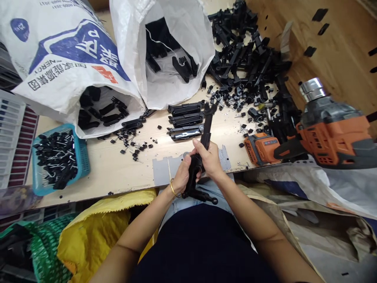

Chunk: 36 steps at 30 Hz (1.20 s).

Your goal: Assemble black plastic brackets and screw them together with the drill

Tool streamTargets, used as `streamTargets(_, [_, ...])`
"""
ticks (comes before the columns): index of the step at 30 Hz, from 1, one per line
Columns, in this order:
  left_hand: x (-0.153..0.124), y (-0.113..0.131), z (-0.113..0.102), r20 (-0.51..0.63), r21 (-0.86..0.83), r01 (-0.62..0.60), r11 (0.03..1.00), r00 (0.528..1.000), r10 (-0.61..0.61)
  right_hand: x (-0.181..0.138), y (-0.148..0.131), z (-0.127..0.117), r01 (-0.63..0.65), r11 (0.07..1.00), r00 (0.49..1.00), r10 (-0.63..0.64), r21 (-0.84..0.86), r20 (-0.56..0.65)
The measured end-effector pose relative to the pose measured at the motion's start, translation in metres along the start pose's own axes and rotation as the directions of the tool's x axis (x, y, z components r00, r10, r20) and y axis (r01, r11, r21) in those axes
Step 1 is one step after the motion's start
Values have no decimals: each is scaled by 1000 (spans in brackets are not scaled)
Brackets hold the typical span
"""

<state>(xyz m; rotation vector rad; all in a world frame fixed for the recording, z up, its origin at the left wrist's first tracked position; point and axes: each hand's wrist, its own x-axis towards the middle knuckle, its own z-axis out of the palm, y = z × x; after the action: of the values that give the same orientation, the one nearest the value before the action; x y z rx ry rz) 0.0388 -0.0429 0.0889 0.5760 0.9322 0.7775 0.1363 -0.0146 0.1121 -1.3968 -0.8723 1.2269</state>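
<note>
Both my hands are wrapped around one long black plastic jointed part [206,133] at the table's front edge. Its upper arm points away from me, and a lower piece bends off to the right over my lap. My left hand [182,173], with a gold bracelet at the wrist, grips the lower section. My right hand [211,158] closes on the middle, thumb along the top. Just beyond lie several black folded parts [185,120] in a stack of rows. Grey tape patches [160,171] show on the tabletop beside my hands.
A blue basket [85,156] of black-headed screws stands left. White sacks [70,47] with black parts open at the back. Loose black parts [238,59] pile up at back right. An orange cordless drill [335,135] is at right. A yellow sack [97,232] hangs below the table edge.
</note>
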Motion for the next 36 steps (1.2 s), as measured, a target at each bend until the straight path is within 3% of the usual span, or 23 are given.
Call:
streamTargets(2, [-1, -2, 3, 5, 9, -18, 1000, 1000, 18, 1, -2, 0, -35, 999, 999, 35, 22, 31])
streamTargets(6, [5, -8, -4, -2, 32, -41, 999, 999, 41, -3, 3, 5, 29, 999, 993, -25, 33, -119])
streamTargets(9, [18, -6, -16, 50, 54, -4, 999, 999, 1, 2, 13, 3, 59, 997, 989, -66, -53, -129])
streamTargets(12, [25, 4, -25, 155, 269, -119, 956, 985, 79, 20, 26, -9, 62, 993, 973, -82, -99, -217])
streamTargets(14, [20, 8, -24, 287, 553, -288, 782, 947, 146, 33, 32, -16, 38, 998, 927, -53, -48, -370])
streamTargets(16, [12, 5, -16, 346, 806, -395, 441, 919, 190, 42, 35, -17, 27, 999, 870, -1, 46, -493])
streamTargets(18, [7, -3, -4, 263, 936, -322, 140, 907, 327, 42, 36, -12, 15, 993, 864, 46, 118, -501])
streamTargets(19, [7, -6, 0, 211, 963, -261, 70, 887, 410, 38, 34, -10, 0, 992, 887, 59, 129, -459])
streamTargets(21, [12, -9, 3, 132, 981, -188, 53, 837, 532, 26, 29, -10, -10, 998, 949, 30, 64, -313])
streamTargets(23, [19, -5, -4, 108, 983, -172, 60, 814, 570, 12, 19, -21, 83, 985, 972, -113, -152, -204])
streamTargets(24, [21, 0, -11, 115, 984, -170, 46, 819, 562, 5, 12, -31, 162, 936, 960, -223, -312, -171])
streamTargets(26, [20, 13, -27, 169, 981, -192, -5, 848, 502, -5, -3, -53, 304, 694, 896, -440, -653, -51])
streamTargets(27, [17, 19, -34, 220, 972, -233, -29, 862, 457, -8, -10, -64, 368, 523, 873, -479, -769, 92])
streamTargets(28, [13, 25, -40, 288, 955, -294, -48, 869, 402, -10, -17, -74, 443, 348, 853, -446, -826, 269])
streamTargets(29, [7, 30, -45, 361, 930, -363, -60, 869, 339, -11, -24, -81, 533, 202, 826, -335, -822, 454])
streamTargets(30, [0, 35, -49, 430, 901, -429, -65, 862, 270, -13, -29, -87, 627, 110, 776, -174, -771, 606])
streamTargets(31, [-7, 38, -51, 490, 871, -488, -61, 849, 197, -16, -33, -91, 706, 80, 707, -10, -704, 707])
streamTargets(33, [-24, 43, -52, 588, 808, -588, -10, 806, 72, -24, -39, -93, 781, 169, 570, 201, -601, 797])
streamTargets(35, [-42, 44, -50, 672, 733, -668, 129, 741, 21, -36, -42, -91, 743, 398, 486, 232, -538, 843])
streamTargets(36, [-51, 44, -48, 700, 687, -688, 234, 713, 39, -43, -42, -88, 677, 534, 477, 206, -507, 854])
